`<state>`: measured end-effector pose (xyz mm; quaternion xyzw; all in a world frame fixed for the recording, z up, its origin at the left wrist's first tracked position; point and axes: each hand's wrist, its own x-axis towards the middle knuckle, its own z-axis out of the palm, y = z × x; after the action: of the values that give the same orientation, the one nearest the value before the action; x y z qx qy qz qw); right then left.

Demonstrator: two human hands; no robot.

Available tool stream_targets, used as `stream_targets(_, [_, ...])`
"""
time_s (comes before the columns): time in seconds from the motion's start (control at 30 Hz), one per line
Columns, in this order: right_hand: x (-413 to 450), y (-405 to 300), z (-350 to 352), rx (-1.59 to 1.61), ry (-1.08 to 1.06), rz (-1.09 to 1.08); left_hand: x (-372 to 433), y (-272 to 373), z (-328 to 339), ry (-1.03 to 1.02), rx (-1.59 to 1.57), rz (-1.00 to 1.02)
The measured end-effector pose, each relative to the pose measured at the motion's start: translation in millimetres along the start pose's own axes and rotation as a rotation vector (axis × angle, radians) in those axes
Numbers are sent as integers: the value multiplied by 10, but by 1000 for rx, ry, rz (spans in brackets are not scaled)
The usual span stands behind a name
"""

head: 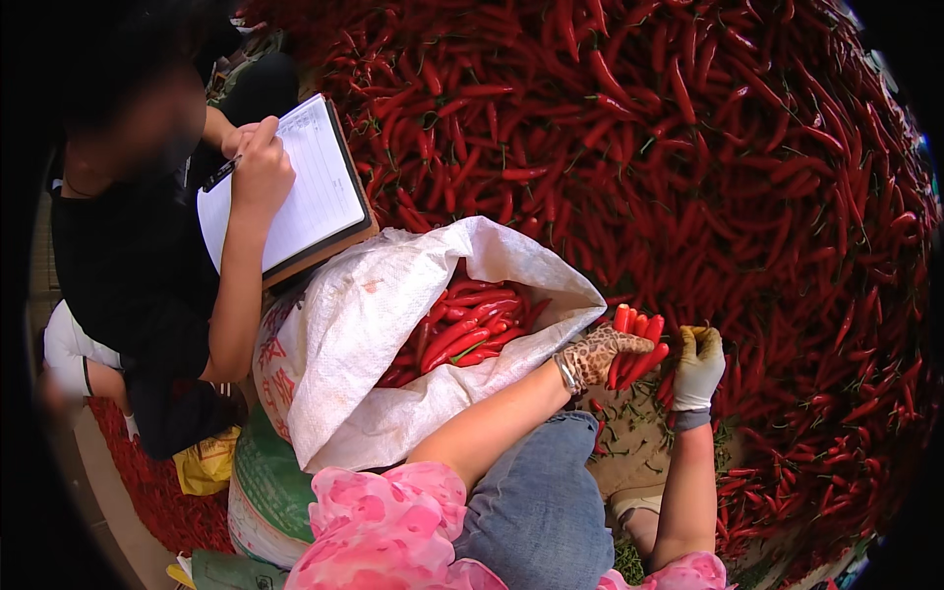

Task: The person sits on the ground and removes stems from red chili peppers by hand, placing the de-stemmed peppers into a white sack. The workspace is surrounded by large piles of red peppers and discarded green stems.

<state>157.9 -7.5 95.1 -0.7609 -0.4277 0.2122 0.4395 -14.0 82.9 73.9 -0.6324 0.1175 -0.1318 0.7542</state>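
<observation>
My left hand (608,356), in a leopard-print glove with a bracelet at the wrist, grips a bunch of red chili peppers (640,361). Just right of it, my right hand (699,365) wears a white glove with yellow-stained fingertips. Its thumb and fingers are pinched close together; whether something small is between them cannot be told. A white woven sack (354,354) stands open to the left of my hands, holding red chili peppers (476,328). Loose green stems (627,424) and pieces of chili lie on the ground below my hands.
A large heap of red chilies (664,184) spreads ahead and right. At the left, a person in black (147,273) writes with a pen (220,175) in a notebook (310,184) beside the sack. A green and white sack (269,479) and a yellow bag (208,463) lie lower left.
</observation>
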Motion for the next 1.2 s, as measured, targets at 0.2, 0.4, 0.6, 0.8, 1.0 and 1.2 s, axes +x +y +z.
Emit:
stream_targets(0.2, [324,278,-40,-383,-482,23,-601,-1288,179,782,2086,1443])
stream_targets(0.4, [588,925,501,-1218,-513,-164,-1267,-1214,-248,2410,2362,813])
stream_targets(0.6, [406,943,288,-1119,-565,-357,-677,-1311,-164,1864,2947,1342])
stream_targets(0.8, [144,576,-348,-383,-213,-116,206,-623,84,1070,2783,852])
stream_targets(1.0, [-333,137,-390,528,-347,471,667,-97,-1,911,2624,470])
stream_targets(1.2, [-491,330,-355,577,-235,642,656,270,-396,857,2618,691])
